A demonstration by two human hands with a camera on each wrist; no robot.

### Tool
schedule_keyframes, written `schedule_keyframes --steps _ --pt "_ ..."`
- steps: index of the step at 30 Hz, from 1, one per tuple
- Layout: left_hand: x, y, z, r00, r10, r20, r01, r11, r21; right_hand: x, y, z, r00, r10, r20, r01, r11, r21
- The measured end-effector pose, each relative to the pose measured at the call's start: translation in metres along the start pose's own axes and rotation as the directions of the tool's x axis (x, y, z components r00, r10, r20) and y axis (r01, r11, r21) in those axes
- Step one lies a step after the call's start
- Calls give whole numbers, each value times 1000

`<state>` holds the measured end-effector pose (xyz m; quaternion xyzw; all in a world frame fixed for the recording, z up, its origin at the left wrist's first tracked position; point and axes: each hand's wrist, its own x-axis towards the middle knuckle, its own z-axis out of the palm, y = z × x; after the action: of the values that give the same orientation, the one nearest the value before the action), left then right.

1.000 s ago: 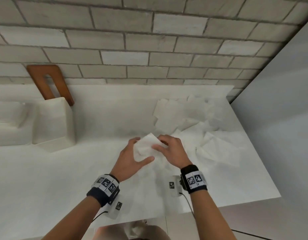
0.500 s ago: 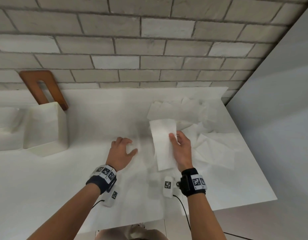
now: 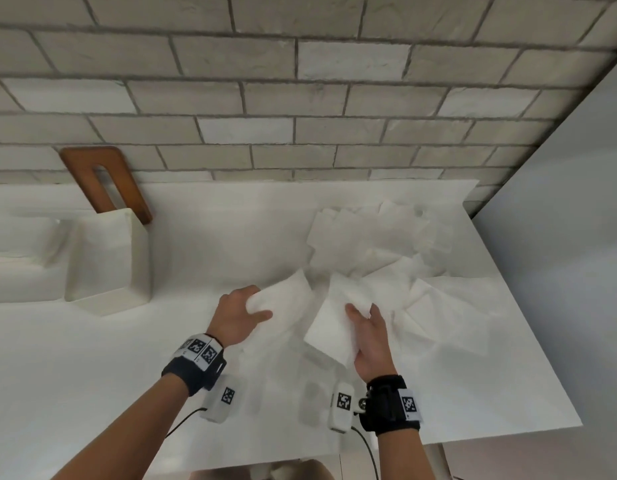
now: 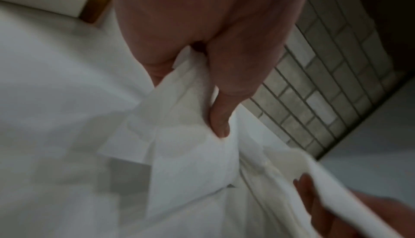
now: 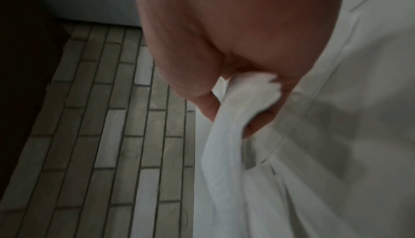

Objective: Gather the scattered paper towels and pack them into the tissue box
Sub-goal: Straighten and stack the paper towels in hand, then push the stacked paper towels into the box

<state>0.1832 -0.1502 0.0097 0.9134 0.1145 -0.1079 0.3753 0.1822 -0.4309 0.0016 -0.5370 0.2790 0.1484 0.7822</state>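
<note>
Each hand holds a white paper towel above the white counter. My left hand (image 3: pixel 246 311) pinches one folded towel (image 3: pixel 286 299) between thumb and fingers; the left wrist view shows the thumb pressed on that towel (image 4: pixel 186 135). My right hand (image 3: pixel 364 322) grips a second towel (image 3: pixel 334 323), bunched in the fingers in the right wrist view (image 5: pixel 235 135). Several more towels (image 3: pixel 386 247) lie scattered at the back right of the counter. The white tissue box (image 3: pixel 106 261) stands open-topped at the left, well clear of both hands.
A brown wooden board (image 3: pixel 106 181) leans on the brick wall behind the box. A grey panel (image 3: pixel 559 271) closes off the right side. The counter's front edge (image 3: pixel 473 438) runs just behind my wrists. A white tray shape (image 3: pixel 19 258) sits at far left.
The left hand, resting flat on the counter half a second ago, now grips a towel. The right hand keeps its towel, now tilted leftward and lower.
</note>
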Motion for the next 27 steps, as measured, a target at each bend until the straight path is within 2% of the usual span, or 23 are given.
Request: schedule_keyframes --steps 2,4,9,11,14,17,19,21,24,27 --pt "-11 -4 -20 998 -20 -59 14 996 -92 -3 1 13 998 -45 48 49 997 -67" --pt "-20 -10 -43 992 -55 -118 32 983 -183 -5 1 32 983 -91 156 118 979 -169" --pt "-45 -27 -110 956 -115 -271 4 926 -377 -17 1 120 892 -146 427 326 864 -385" --pt "-57 -44 -146 925 -136 -355 -23 912 -409 -21 3 171 851 -159 500 396 820 -414" --pt "-74 -77 -200 862 -216 -460 -40 873 -485 -34 2 253 783 -182 595 470 800 -373" --pt "-87 -116 -249 794 -280 -539 -94 820 -564 -45 5 332 748 -207 631 474 831 -289" --pt "-93 -140 -276 755 -307 -579 -119 805 -581 -46 14 378 752 -236 615 482 834 -270" --pt "-94 -162 -296 739 -316 -595 -140 792 -594 -46 30 416 780 -275 563 527 773 -352" --pt "-93 -182 -316 743 -308 -595 -172 770 -614 -42 64 456 829 -233 509 525 638 -563" --pt "-88 -194 -325 772 -294 -564 -207 722 -660 -42 98 479 863 -145 484 494 443 -748"
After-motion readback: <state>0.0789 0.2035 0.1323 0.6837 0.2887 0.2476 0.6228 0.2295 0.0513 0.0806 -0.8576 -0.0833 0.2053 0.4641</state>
